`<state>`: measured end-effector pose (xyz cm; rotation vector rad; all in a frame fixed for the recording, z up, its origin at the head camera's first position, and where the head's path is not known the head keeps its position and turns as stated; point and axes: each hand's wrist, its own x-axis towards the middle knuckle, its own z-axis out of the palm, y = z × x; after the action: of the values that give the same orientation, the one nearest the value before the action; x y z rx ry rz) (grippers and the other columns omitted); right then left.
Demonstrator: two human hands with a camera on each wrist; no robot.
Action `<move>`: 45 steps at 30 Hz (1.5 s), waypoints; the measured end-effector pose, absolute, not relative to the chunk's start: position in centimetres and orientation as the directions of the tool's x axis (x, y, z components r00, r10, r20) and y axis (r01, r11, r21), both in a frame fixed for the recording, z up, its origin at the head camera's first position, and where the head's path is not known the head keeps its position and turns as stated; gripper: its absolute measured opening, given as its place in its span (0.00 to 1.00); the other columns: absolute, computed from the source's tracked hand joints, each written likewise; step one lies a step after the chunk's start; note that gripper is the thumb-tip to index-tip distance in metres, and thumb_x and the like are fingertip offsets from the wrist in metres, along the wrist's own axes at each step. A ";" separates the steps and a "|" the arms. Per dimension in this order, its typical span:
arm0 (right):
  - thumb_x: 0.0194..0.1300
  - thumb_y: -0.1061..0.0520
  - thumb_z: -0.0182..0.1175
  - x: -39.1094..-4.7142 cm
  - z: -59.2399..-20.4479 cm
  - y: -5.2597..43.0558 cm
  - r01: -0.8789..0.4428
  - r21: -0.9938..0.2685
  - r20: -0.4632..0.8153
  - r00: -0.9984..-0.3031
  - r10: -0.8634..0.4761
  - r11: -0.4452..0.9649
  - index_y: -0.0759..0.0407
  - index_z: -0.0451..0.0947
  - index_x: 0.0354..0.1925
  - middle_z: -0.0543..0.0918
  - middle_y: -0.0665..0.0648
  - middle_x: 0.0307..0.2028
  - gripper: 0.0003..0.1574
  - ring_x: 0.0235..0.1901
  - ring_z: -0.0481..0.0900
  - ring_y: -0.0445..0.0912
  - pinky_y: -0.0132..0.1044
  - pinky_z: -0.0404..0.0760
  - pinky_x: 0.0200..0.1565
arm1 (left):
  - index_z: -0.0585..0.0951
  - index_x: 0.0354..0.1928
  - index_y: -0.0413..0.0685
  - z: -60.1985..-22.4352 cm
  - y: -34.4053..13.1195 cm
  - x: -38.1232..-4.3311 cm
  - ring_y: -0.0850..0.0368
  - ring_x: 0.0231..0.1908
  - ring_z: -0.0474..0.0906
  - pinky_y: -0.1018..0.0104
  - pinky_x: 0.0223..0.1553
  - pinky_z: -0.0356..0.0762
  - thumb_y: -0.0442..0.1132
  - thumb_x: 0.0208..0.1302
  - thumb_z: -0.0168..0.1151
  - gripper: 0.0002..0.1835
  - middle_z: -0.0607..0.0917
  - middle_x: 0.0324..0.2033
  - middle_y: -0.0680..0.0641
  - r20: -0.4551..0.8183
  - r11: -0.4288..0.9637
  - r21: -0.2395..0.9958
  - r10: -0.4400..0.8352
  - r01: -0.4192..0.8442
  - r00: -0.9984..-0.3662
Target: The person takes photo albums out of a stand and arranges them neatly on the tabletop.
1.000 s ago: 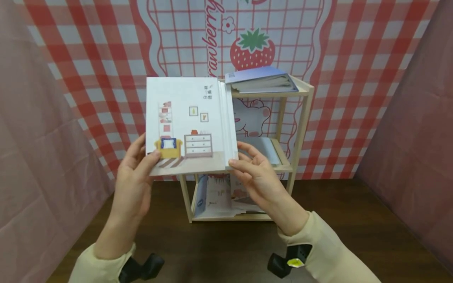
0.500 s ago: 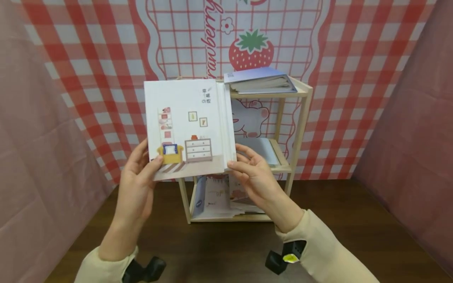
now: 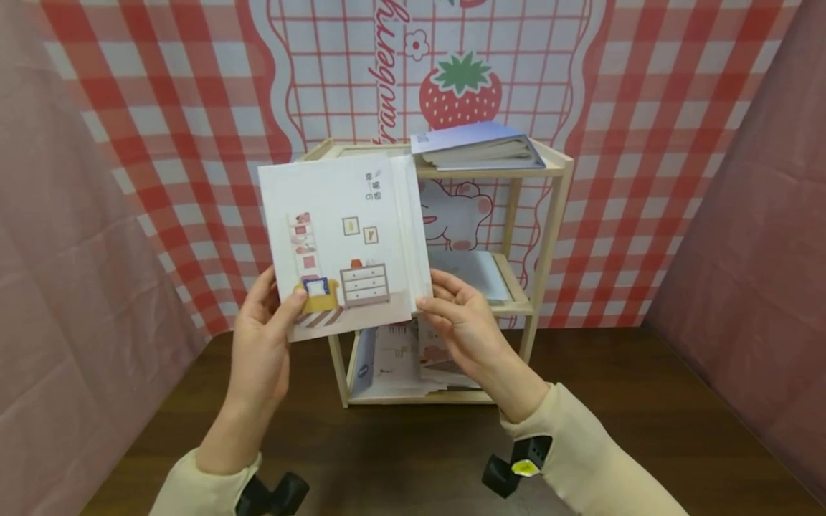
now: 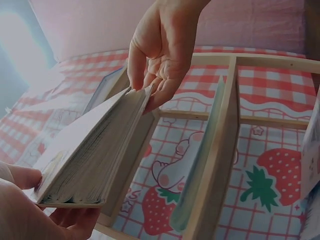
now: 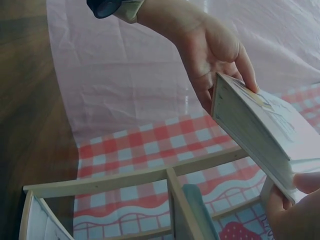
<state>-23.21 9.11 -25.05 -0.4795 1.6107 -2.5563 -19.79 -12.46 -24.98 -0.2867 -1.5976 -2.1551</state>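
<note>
A white hardcover book (image 3: 381,179) is held up between both hands, its left end slightly lower. Its lower left corner is clamped by the left hand (image 3: 261,351), the thumb laid on the cover beside a printed yellow armchair (image 3: 323,304). Its right edge is pinched near the bottom by the right hand (image 3: 474,330). In the left wrist view, page edges (image 4: 100,150) are exposed between the covers. Beyond the grip, a three-tier wooden shelf (image 3: 547,236) is partly covered by the book. Above and behind the right hand, a lilac-blue album (image 3: 480,137) is laid on the top tier; just behind that hand, a pale blue flat item (image 3: 480,271) is borne by the middle tier. Below the grip, illustrated booklets (image 3: 396,362) are stood on the bottom tier.
</note>
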 end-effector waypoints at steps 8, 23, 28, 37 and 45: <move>0.57 0.76 0.48 -23.5 -25.5 8.9 -0.112 -0.893 0.223 -0.951 -0.212 -0.437 0.70 0.59 0.62 0.75 0.63 0.53 0.33 0.43 0.79 0.41 0.30 0.77 0.47 | 0.69 0.57 0.45 -25.5 -12.3 -20.4 0.58 0.43 0.72 0.74 0.39 0.74 0.32 0.64 0.52 0.19 0.76 0.44 0.48 0.418 -0.219 0.852 -0.264 0.476 -0.869; 0.58 0.74 0.49 -23.9 -26.6 8.9 -0.134 -0.903 0.241 -0.945 -0.222 -0.409 0.69 0.61 0.61 0.81 0.49 0.41 0.30 0.41 0.79 0.40 0.30 0.76 0.46 | 0.69 0.58 0.47 -26.8 -12.5 -21.1 0.59 0.41 0.75 0.73 0.41 0.75 0.35 0.63 0.54 0.20 0.77 0.45 0.48 0.365 -0.208 0.882 -0.263 0.422 -0.893; 0.58 0.75 0.49 -23.9 -27.0 8.8 -0.128 -0.900 0.237 -0.946 -0.220 -0.417 0.68 0.63 0.59 0.82 0.48 0.39 0.29 0.39 0.79 0.40 0.30 0.76 0.46 | 0.67 0.60 0.48 -27.0 -12.5 -21.0 0.58 0.43 0.75 0.72 0.42 0.75 0.34 0.64 0.53 0.21 0.76 0.47 0.48 0.353 -0.207 0.889 -0.258 0.408 -0.900; 0.56 0.75 0.51 -23.9 -27.7 8.4 -0.110 -0.900 0.211 -0.956 -0.202 -0.421 0.68 0.66 0.56 0.82 0.48 0.37 0.28 0.38 0.79 0.41 0.31 0.77 0.44 | 0.66 0.57 0.48 -27.7 -12.6 -21.1 0.58 0.43 0.76 0.70 0.43 0.75 0.34 0.63 0.54 0.20 0.77 0.47 0.49 0.327 -0.202 0.900 -0.275 0.387 -0.904; 0.57 0.74 0.51 -23.9 -28.6 7.7 -0.080 -0.908 0.191 -0.952 -0.237 -0.412 0.69 0.64 0.58 0.82 0.48 0.39 0.28 0.38 0.80 0.40 0.29 0.77 0.42 | 0.65 0.55 0.50 -29.0 -13.1 -21.0 0.61 0.42 0.76 0.71 0.44 0.74 0.35 0.64 0.53 0.18 0.77 0.46 0.52 0.285 -0.229 0.906 -0.293 0.356 -0.913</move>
<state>-23.87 7.71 -28.60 -0.4472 1.6472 -2.5232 -21.02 -13.13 -28.95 -0.0754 -1.6302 -2.1818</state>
